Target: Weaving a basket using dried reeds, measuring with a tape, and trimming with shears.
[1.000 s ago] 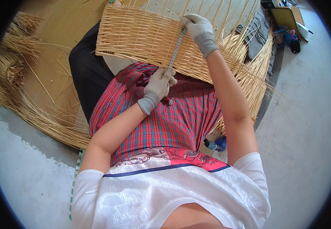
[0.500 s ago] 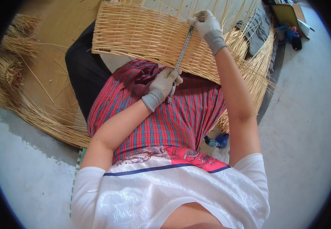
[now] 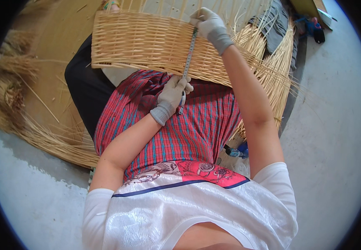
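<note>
A woven wicker panel (image 3: 143,41) lies across the far side of my lap, long loose stakes sticking out of its far edge. Across its weave, from near edge to far edge, runs a tape measure (image 3: 188,54). My left hand (image 3: 172,92), in a light work glove, is closed on the tape at the near edge, where a lower end of it hangs below the fingers. At the far edge my gloved right hand (image 3: 208,23) pinches the tape's other end against the weave. Under the panel is a red plaid cloth (image 3: 180,135) over my lap.
Bundles of wicker rods (image 3: 16,89) lie at the left, and more loose rods (image 3: 267,46) spread out at the right beside a grey cloth (image 3: 274,21). A blue-and-black tool (image 3: 236,151) rests by my right elbow. Another dark object (image 3: 315,31) is on the floor at far right.
The panel, the tape and both hands sit slightly further left in the picture, and the panel looks turned a little. Both hands keep their hold on the tape.
</note>
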The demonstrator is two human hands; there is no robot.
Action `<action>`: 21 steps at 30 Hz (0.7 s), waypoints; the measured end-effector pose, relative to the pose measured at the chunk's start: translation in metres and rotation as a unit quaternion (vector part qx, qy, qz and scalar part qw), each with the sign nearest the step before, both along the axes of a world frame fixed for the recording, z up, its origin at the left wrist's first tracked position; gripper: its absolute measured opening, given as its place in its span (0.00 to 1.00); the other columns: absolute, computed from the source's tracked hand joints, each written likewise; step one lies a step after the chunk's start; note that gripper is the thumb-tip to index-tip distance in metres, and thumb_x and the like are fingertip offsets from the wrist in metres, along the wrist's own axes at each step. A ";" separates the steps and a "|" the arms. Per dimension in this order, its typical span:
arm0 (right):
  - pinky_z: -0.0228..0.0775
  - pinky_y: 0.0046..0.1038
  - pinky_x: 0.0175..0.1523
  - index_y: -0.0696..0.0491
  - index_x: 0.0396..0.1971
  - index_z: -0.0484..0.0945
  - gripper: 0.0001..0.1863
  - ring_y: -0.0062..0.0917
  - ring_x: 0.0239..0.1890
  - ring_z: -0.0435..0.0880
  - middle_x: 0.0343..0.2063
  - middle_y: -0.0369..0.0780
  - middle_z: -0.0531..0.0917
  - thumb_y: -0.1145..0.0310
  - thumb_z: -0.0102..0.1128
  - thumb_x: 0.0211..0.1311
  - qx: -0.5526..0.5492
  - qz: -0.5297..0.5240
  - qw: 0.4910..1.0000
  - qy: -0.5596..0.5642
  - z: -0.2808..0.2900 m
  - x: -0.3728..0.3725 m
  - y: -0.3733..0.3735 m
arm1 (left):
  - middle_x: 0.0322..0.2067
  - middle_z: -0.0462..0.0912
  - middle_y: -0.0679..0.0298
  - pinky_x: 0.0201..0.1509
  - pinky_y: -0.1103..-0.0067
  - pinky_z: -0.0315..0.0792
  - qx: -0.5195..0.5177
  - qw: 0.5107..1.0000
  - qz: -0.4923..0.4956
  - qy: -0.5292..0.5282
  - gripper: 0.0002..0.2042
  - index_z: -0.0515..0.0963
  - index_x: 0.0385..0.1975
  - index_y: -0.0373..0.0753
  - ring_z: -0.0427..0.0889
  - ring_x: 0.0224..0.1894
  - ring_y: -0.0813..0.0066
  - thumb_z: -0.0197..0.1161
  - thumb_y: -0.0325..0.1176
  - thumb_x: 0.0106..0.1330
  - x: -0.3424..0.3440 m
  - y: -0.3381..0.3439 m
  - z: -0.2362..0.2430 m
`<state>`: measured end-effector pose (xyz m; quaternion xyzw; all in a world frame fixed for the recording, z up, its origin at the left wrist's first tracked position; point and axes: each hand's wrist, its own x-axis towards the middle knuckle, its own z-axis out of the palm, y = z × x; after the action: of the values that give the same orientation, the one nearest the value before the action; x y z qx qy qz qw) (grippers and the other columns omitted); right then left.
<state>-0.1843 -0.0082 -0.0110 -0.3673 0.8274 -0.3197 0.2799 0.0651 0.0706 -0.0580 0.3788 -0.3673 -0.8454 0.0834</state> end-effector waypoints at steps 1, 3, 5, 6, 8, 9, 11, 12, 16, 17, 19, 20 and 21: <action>0.69 0.21 0.24 0.49 0.49 0.80 0.15 0.13 0.23 0.76 0.30 0.34 0.86 0.65 0.68 0.64 -0.007 -0.008 1.000 0.001 0.005 0.009 -0.002 | 0.30 0.83 0.66 0.36 0.82 0.71 -0.016 1.000 -0.001 -0.021 0.15 0.76 0.49 0.33 0.76 0.32 0.80 0.50 0.39 0.78 0.005 -0.003 0.000; 0.77 0.25 0.28 0.49 0.52 0.80 0.18 0.21 0.24 0.85 0.33 0.38 0.88 0.65 0.68 0.62 0.040 -0.030 0.997 -0.063 0.029 0.024 0.000 | 0.32 0.84 0.64 0.37 0.81 0.72 -0.034 0.999 -0.025 -0.023 0.16 0.76 0.50 0.32 0.78 0.35 0.80 0.49 0.40 0.78 0.009 -0.006 -0.004; 0.79 0.29 0.34 0.51 0.62 0.70 0.28 0.29 0.32 0.88 0.41 0.41 0.87 0.61 0.66 0.64 -0.082 -0.054 0.991 -0.087 0.035 0.026 0.031 | 0.32 0.84 0.63 0.37 0.80 0.72 -0.035 0.999 -0.007 -0.027 0.16 0.76 0.49 0.32 0.78 0.34 0.79 0.49 0.40 0.78 0.005 -0.001 0.001; 0.80 0.32 0.39 0.52 0.65 0.67 0.31 0.33 0.37 0.88 0.43 0.43 0.86 0.59 0.66 0.65 -0.168 -0.056 0.982 -0.063 0.038 0.037 0.047 | 0.32 0.85 0.63 0.38 0.81 0.73 -0.067 0.998 0.008 -0.007 0.14 0.76 0.47 0.32 0.78 0.33 0.80 0.49 0.37 0.78 0.006 -0.001 0.004; 0.76 0.38 0.49 0.54 0.62 0.70 0.29 0.42 0.47 0.85 0.45 0.49 0.84 0.54 0.61 0.68 -0.163 -0.060 0.978 0.117 0.045 0.054 0.098 | 0.32 0.85 0.63 0.38 0.82 0.73 -0.062 0.997 -0.005 0.050 0.13 0.76 0.46 0.32 0.78 0.32 0.80 0.49 0.36 0.78 0.002 0.001 0.018; 0.72 0.41 0.54 0.54 0.58 0.75 0.24 0.47 0.50 0.81 0.43 0.51 0.83 0.53 0.55 0.71 -0.105 -0.025 0.993 0.042 0.054 0.074 0.122 | 0.32 0.85 0.63 0.39 0.82 0.73 -0.044 0.995 -0.004 0.093 0.11 0.75 0.45 0.32 0.78 0.31 0.81 0.50 0.34 0.78 0.003 -0.001 0.027; 0.74 0.36 0.50 0.54 0.50 0.81 0.20 0.39 0.43 0.84 0.40 0.48 0.84 0.55 0.49 0.75 -0.038 0.008 0.993 -0.116 0.048 0.109 0.171 | 0.30 0.84 0.65 0.39 0.83 0.74 -0.067 0.987 -0.072 0.124 0.09 0.76 0.43 0.35 0.79 0.32 0.81 0.52 0.33 0.77 -0.008 0.006 0.031; 0.73 0.24 0.46 0.57 0.51 0.81 0.21 0.20 0.38 0.80 0.36 0.37 0.83 0.56 0.46 0.78 -0.140 -0.078 0.964 -0.212 0.038 0.124 0.193 | 0.29 0.85 0.64 0.39 0.79 0.74 -0.103 0.975 -0.166 0.104 0.09 0.77 0.43 0.36 0.81 0.32 0.76 0.52 0.34 0.77 -0.018 0.008 0.045; 0.78 0.29 0.38 0.58 0.38 0.79 0.26 0.28 0.31 0.84 0.32 0.43 0.85 0.49 0.41 0.79 -0.366 -0.323 0.795 -0.359 0.006 0.116 0.266 | 0.39 0.85 0.56 0.49 0.65 0.74 -0.595 0.735 -0.306 0.106 0.12 0.80 0.43 0.39 0.83 0.42 0.53 0.58 0.39 0.71 -0.087 -0.012 0.077; 0.78 0.31 0.35 0.56 0.35 0.77 0.26 0.30 0.29 0.83 0.30 0.44 0.85 0.49 0.41 0.78 -0.410 -0.344 0.760 -0.369 0.014 0.112 0.277 | 0.39 0.85 0.57 0.51 0.67 0.74 -0.704 0.666 -0.211 0.126 0.10 0.80 0.44 0.39 0.83 0.42 0.56 0.57 0.37 0.72 -0.114 -0.016 0.084; 0.78 0.32 0.35 0.55 0.32 0.75 0.26 0.33 0.29 0.84 0.28 0.45 0.85 0.46 0.43 0.77 -0.434 -0.423 0.682 -0.408 -0.012 0.103 0.313 | 0.43 0.84 0.55 0.55 0.64 0.72 -0.820 0.536 -0.123 0.158 0.16 0.78 0.48 0.39 0.82 0.48 0.54 0.58 0.43 0.71 -0.177 -0.019 0.100; 0.78 0.33 0.34 0.54 0.32 0.75 0.26 0.33 0.29 0.84 0.29 0.46 0.85 0.44 0.44 0.76 -0.442 -0.420 0.677 -0.412 -0.014 0.106 0.314 | 0.43 0.84 0.55 0.55 0.64 0.72 -0.830 0.520 -0.122 0.159 0.16 0.78 0.48 0.39 0.82 0.48 0.54 0.58 0.43 0.71 -0.201 -0.020 0.090; 0.78 0.33 0.34 0.54 0.33 0.76 0.27 0.33 0.28 0.84 0.31 0.48 0.86 0.43 0.43 0.75 -0.451 -0.415 0.656 -0.441 -0.015 0.110 0.311 | 0.44 0.84 0.54 0.55 0.64 0.73 -0.863 0.472 -0.140 0.118 0.19 0.77 0.50 0.39 0.82 0.48 0.54 0.57 0.47 0.71 -0.222 -0.020 0.067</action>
<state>-0.0748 0.3028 -0.0260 0.1174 0.4274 -0.8608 0.2501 -0.1571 0.0503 0.0086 -0.0442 -0.9455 -0.1384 0.2913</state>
